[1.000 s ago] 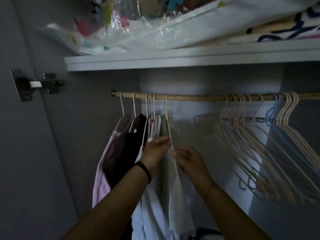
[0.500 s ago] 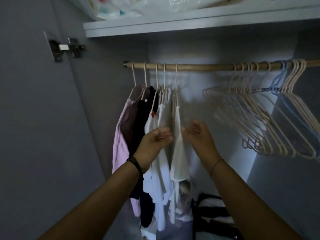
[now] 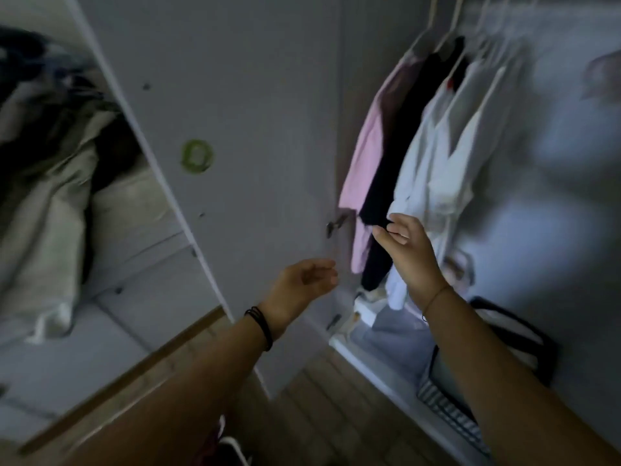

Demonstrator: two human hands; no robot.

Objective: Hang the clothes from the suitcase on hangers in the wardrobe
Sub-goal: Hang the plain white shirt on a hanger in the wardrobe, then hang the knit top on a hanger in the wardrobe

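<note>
Clothes point(image 3: 420, 156) hang upper right, inside wardrobe point(image 3: 554, 247). I see left hand point(image 3: 302, 284) and right hand point(image 3: 406, 250) relaxed, holding nothing. Green sticker point(image 3: 197, 155) on door point(image 3: 235, 79), centre-left: print unreadable. Wood floor point(image 3: 336, 415) below; bedding point(image 3: 43, 196) far left.

The door point(image 3: 235, 129) is smooth and matt (what lies under the paint I cannot tell). Its hinge point(image 3: 334, 225) looks like dull metal. The pink top point(image 3: 361, 169), black garment point(image 3: 396, 153) and white tops point(image 3: 437, 163) are soft, matt cloth. The floor point(image 3: 336, 398) shows wood planks. At far left, the bedding point(image 3: 43, 203) is crumpled cloth.
</note>
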